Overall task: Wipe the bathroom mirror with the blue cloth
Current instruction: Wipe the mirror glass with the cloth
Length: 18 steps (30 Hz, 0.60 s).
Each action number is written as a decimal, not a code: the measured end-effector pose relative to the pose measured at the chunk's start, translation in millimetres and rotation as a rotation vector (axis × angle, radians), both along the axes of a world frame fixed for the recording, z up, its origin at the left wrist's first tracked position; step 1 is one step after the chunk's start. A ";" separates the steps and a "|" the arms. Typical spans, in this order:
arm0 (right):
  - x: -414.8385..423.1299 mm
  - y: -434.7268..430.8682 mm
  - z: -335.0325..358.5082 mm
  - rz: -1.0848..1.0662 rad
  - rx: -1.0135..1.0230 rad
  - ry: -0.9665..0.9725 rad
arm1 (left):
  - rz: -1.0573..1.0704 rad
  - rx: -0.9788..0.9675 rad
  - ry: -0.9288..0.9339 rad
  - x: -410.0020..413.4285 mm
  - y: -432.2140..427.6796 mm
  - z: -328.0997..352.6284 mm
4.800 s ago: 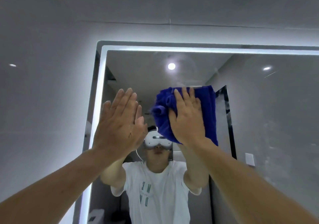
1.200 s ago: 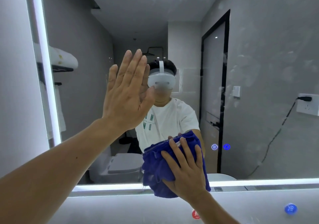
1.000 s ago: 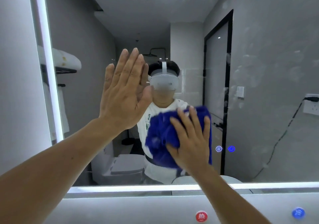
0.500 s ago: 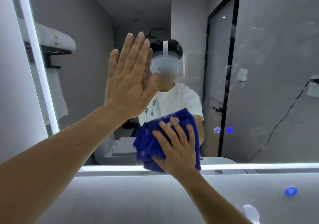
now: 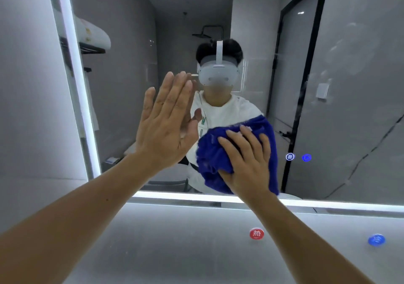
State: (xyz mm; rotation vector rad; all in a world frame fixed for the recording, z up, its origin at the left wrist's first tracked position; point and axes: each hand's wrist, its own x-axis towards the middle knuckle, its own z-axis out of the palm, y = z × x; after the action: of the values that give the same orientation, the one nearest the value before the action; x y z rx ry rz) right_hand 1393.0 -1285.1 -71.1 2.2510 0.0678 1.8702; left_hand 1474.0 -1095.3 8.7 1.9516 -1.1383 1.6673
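Note:
The bathroom mirror [image 5: 349, 87] fills the wall ahead, framed by a lit strip along its left and bottom edges. My right hand [image 5: 247, 163] presses the bunched blue cloth [image 5: 212, 159] flat against the glass near the mirror's lower edge, fingers spread straight over it. My left hand [image 5: 166, 126] lies flat on the glass just to the left of the cloth, fingers straight and pointing up. A person in a white shirt and a white headset is reflected behind both hands.
Two lit touch icons [image 5: 298, 157] glow on the glass right of the cloth. Below the mirror, the grey wall carries a red round label [image 5: 256, 233] and a blue round label [image 5: 376, 240]. A black-framed door and a towel shelf show in the reflection.
Over the last seconds the cloth went from the mirror's top down to its bottom edge. In the last half second my right hand shifted the cloth slightly to the right; my left hand stays flat on the glass.

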 end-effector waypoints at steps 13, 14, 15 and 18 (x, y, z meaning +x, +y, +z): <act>-13.8 13.2 -114.3 -0.156 -0.419 0.651 | 0.015 -0.010 0.182 1.8 34.9 -40.6; -25.3 -6.2 -117.2 -0.167 -0.413 0.654 | -0.006 -0.011 0.183 -0.4 30.8 -43.9; -36.2 -24.2 -117.2 -0.170 -0.397 0.642 | -0.029 -0.017 0.183 -2.9 26.1 -46.1; -54.6 -50.6 -105.1 -0.126 -0.347 0.589 | -0.067 -0.034 0.202 -10.4 9.8 -49.4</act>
State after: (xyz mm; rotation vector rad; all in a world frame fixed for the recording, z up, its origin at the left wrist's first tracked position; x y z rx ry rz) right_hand 1338.4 -1335.7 -176.3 2.3946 0.3072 0.9897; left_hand 1463.5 -1085.5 -40.6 1.9855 -1.0800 1.4099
